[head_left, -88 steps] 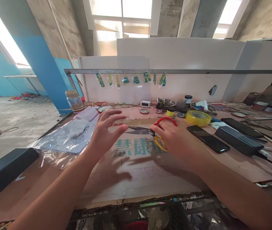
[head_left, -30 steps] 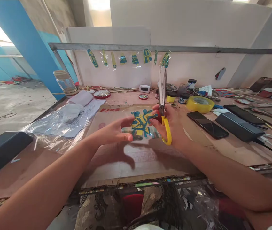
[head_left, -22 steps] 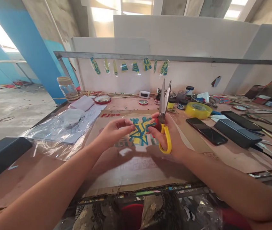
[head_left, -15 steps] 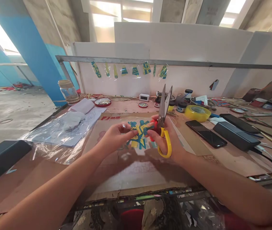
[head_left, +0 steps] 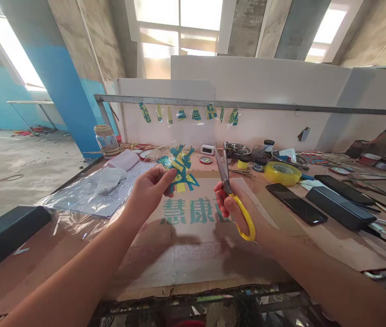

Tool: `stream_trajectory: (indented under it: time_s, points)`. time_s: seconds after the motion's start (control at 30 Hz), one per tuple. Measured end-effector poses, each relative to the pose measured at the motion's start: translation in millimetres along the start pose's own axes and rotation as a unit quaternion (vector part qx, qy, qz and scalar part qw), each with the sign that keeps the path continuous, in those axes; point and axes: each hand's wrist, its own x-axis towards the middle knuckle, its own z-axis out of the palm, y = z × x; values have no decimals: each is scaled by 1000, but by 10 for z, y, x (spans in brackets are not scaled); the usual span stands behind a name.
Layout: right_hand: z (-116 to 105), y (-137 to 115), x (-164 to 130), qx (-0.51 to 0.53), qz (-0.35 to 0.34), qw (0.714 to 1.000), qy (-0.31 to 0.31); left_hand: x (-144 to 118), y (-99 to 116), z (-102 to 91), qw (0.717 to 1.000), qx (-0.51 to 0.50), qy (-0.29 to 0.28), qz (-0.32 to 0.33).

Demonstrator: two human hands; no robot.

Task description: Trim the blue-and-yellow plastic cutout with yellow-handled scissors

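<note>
I see the left hand (head_left: 148, 193) pinching a blue and yellow cutout (head_left: 179, 167) by its edge, holding it up above the brown cardboard (head_left: 193, 245). The right hand (head_left: 238, 211) is closed around the scissors (head_left: 228, 188), with fingers in the red and yellow handles. The blades point up and look almost shut. The scissors are just beside the cutout but not touching it. A yellow tape roll (head_left: 282, 173) and two black phones (head_left: 296, 197) lie to the right. A glass jar (head_left: 106, 141) stands far left.
</note>
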Motion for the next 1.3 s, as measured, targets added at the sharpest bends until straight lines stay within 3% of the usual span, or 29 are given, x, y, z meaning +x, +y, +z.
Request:
stream_trajectory:
  time_s: [0.2,0.57,1.1,1.3]
  points:
    - [42,266,-13,-1,15,998,-53,24,13,-51,997,14,24,66]
    - [119,301,-45,14,32,995,-93,-42,-7,-40,993,64,10,102]
    - [101,270,-43,27,44,995,-82,-45,104,-9,994,-49,62,79]
    - [115,335,-27,36,41,996,-76,-57,70,6,996,-27,38,79]
